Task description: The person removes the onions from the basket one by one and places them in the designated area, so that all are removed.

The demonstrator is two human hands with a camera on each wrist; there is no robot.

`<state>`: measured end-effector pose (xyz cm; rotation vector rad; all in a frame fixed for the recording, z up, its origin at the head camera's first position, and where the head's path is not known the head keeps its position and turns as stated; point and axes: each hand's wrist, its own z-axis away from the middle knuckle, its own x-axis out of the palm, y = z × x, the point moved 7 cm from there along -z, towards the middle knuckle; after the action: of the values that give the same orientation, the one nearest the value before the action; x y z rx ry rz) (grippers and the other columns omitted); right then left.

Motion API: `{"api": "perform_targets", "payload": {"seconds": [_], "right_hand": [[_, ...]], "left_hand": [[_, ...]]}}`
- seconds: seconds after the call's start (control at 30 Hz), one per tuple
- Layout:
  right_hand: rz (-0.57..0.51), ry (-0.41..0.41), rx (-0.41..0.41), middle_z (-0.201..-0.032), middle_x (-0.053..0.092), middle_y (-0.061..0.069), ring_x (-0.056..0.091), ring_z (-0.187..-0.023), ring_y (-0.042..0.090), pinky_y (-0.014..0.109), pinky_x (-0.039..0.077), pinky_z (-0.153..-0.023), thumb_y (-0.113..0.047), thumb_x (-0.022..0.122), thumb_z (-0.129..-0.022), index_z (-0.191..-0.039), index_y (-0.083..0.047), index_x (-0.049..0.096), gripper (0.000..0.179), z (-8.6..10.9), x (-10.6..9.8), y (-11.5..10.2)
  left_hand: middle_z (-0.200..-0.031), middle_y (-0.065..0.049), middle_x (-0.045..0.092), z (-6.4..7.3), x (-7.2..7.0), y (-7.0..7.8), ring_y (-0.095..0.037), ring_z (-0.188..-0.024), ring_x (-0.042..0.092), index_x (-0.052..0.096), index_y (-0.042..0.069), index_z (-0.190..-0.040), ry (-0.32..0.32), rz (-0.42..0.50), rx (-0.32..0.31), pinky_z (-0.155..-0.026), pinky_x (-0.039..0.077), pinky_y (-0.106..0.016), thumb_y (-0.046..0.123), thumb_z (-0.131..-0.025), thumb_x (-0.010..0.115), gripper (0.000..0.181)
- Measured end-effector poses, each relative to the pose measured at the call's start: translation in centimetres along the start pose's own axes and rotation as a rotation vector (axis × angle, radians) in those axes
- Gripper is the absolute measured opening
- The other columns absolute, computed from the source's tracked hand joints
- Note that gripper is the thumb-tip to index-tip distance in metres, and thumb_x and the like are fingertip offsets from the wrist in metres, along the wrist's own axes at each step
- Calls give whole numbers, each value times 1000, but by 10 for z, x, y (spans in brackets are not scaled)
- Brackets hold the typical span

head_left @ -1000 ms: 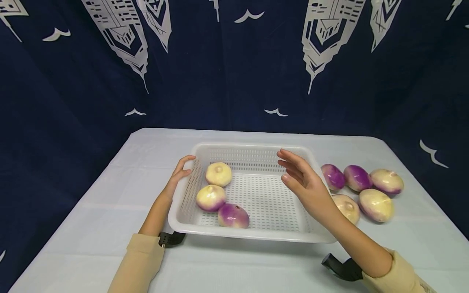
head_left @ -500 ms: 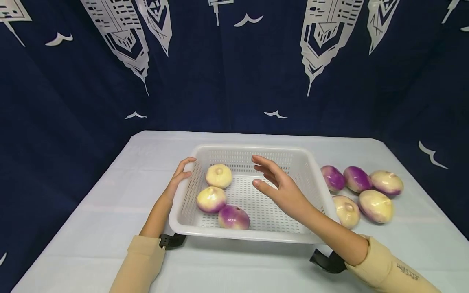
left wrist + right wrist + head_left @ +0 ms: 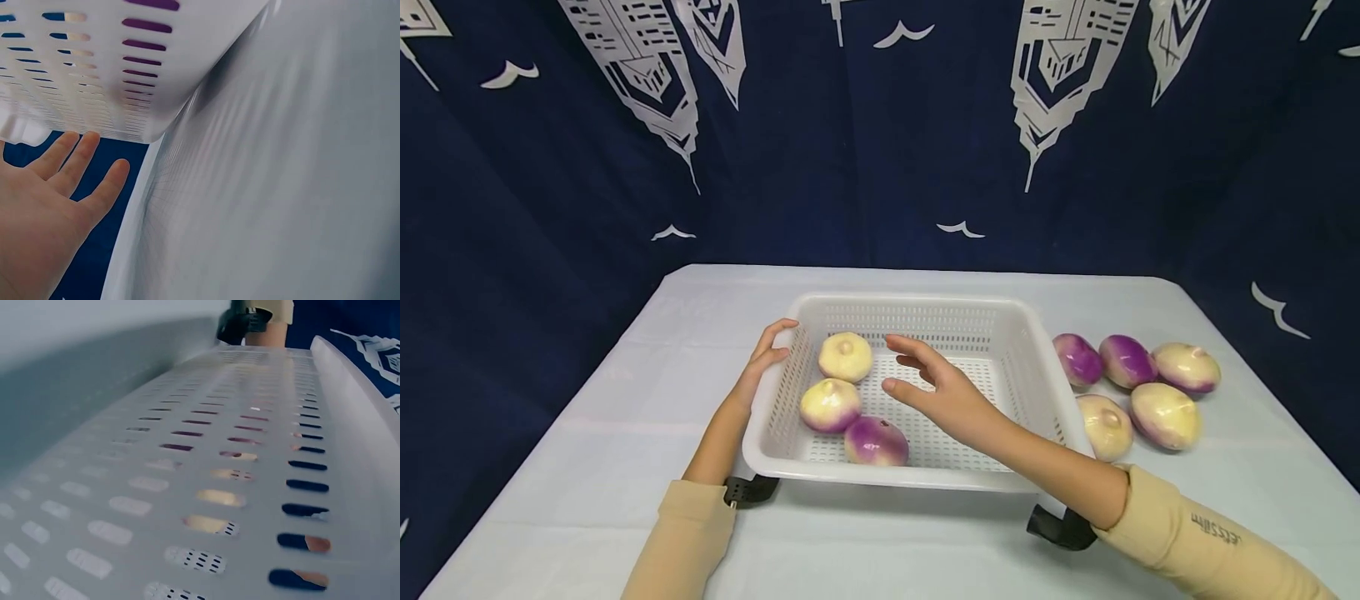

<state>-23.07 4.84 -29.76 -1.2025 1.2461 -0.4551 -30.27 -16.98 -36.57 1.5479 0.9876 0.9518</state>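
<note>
A white slotted plastic basket (image 3: 925, 479) sits on the table with three purple-and-cream turnips inside, at its left. One turnip (image 3: 846, 357) is mostly cream, the middle turnip (image 3: 831, 406) is cream over purple, and the nearest turnip (image 3: 876, 442) is mainly purple. My left hand (image 3: 758, 367) touches the basket's left rim; in the left wrist view its fingers (image 3: 103, 187) are straight and spread against the outer wall. Above the basket's middle hovers my right hand (image 3: 947, 400), fingers loosely extended, holding nothing. The right wrist view shows the slotted wall (image 3: 206, 456) close up, the hand hidden.
Several more turnips, such as a purple turnip (image 3: 1127, 361) and a cream turnip (image 3: 1165, 415), lie on the white tablecloth (image 3: 587, 467) right of the basket. Behind the table hangs a dark blue patterned curtain (image 3: 865, 167). Black straps circle both wrists.
My right hand has moved left from the basket's right side to its middle, staying empty. My left hand, the basket and the turnips have stayed in place.
</note>
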Motion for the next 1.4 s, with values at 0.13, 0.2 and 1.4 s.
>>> {"api": "perform_targets", "payload": {"seconds": [0.13, 0.2, 1.4], "right_hand": [[42, -9, 39, -143, 38, 4, 37, -129, 25, 49, 25, -108, -33, 59, -85, -138, -19, 36, 60, 0, 7, 2], [56, -9, 59, -143, 37, 3, 37, -129, 25, 50, 28, -106, -34, 60, -84, -138, -19, 35, 61, 0, 10, 4], [257, -363, 172, -146, 22, 21, 21, -136, 36, 53, 24, -107, -41, 59, -82, -142, -2, 21, 81, 0, 49, 55]], "left_hand": [[-140, -21, 16, 1, 0, 2, -41, -124, 25, 30, 30, -121, -3, -6, -7, -92, 39, -47, 11, -83, 26, 43], [-139, -22, 16, 2, 0, 2, -41, -123, 27, 30, 29, -122, 1, -4, -10, -91, 40, -45, 11, -83, 26, 43], [-132, -15, 25, 1, 2, 3, -30, -115, 37, 31, 27, -123, 14, 13, -2, -88, 44, -38, 10, -85, 27, 42]]}}
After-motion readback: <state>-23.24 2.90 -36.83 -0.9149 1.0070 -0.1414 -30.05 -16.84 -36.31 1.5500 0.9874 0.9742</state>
